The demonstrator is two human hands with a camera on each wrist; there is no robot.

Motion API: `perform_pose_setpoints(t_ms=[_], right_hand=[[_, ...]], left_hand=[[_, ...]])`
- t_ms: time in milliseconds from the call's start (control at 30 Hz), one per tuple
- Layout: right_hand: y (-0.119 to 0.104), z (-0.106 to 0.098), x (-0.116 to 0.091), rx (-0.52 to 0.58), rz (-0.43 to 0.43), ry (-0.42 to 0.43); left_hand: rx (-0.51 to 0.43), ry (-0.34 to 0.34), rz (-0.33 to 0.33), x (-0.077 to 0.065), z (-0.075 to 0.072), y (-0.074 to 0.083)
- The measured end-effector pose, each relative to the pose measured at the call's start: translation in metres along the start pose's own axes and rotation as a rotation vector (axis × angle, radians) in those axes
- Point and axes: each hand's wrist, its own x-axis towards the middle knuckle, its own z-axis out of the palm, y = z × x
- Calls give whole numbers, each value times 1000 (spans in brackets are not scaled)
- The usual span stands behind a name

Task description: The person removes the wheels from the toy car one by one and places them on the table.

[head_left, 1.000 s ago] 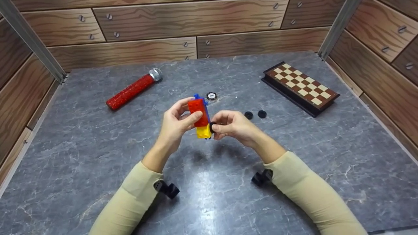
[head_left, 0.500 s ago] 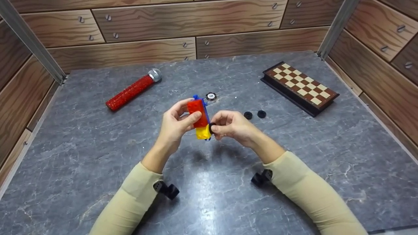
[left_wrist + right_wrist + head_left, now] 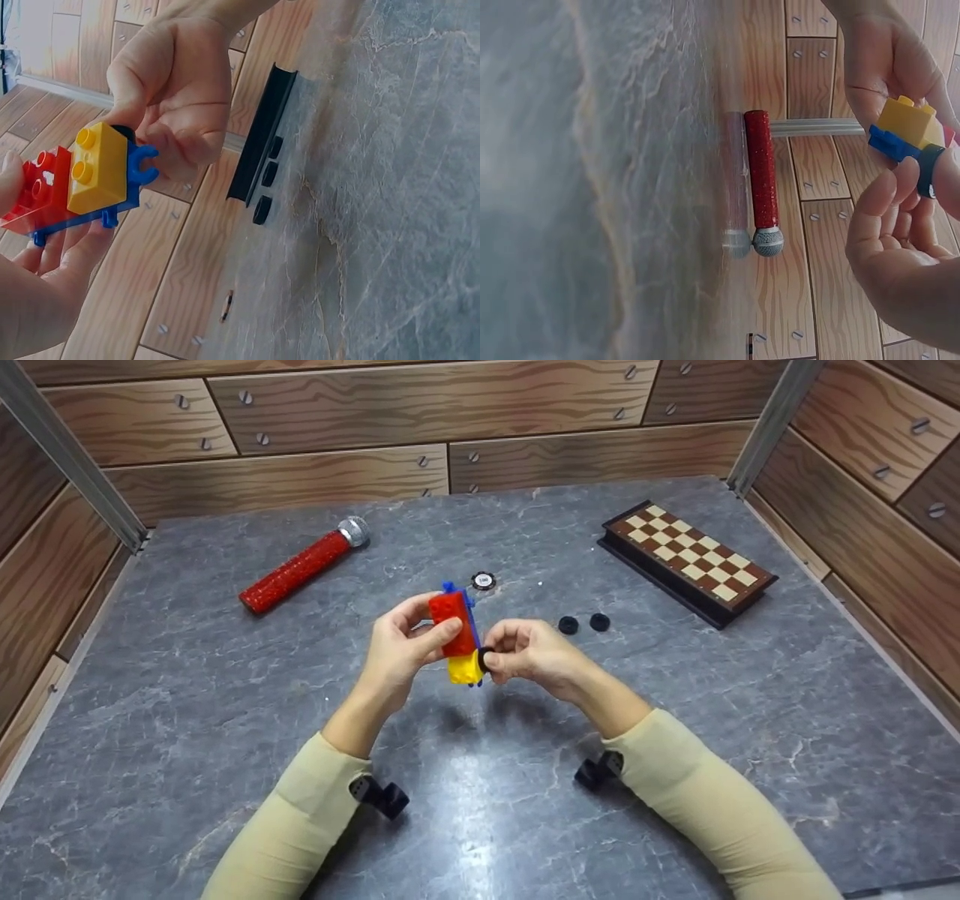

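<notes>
My left hand (image 3: 397, 649) grips a toy vehicle of building bricks above the table. It has a red brick (image 3: 448, 624), a yellow brick (image 3: 100, 168) and a blue base (image 3: 133, 196) with small hooks at its end. The thumb lies over the red brick, and the fingers are under the base in the left wrist view. Beside the yellow brick, my right hand (image 3: 536, 658) pinches a small black wheel (image 3: 928, 169) between thumb and fingers, right against the base's side. The thumb hides part of the wheel.
Two loose black wheels (image 3: 599, 622) lie right of my right hand; the left wrist view shows three. Behind the toy is a poker chip (image 3: 484, 580). A red microphone (image 3: 296, 571) lies back left, a folded chessboard (image 3: 690, 556) back right. Wood-patterned walls enclose the table.
Both hands have lowered slightly toward the person together with the toy. The right hand still pinches the wheel against its side. Things on the table stay where they were.
</notes>
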Motion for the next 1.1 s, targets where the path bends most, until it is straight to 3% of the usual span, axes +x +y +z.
perform_pose_setpoints(t_ms=[167,433,600,800,1100], right_hand=[[-2,-1,-1,-4,35,-40],[-1,-5,-1,-22,-20,-124],[-1,-6,-2,-66,-49,-131],[1,-5,-2,-38,-45,-141],[1,-3,0,-84,-152,-126]], left_hand=[[1,-13,-9,1,-1,2],[13,-3,-11,-1,0,5],[20,-10,-13,0,2,5],[24,-7,-22,1,3,4],[2,-19,-7,-1,1,6]])
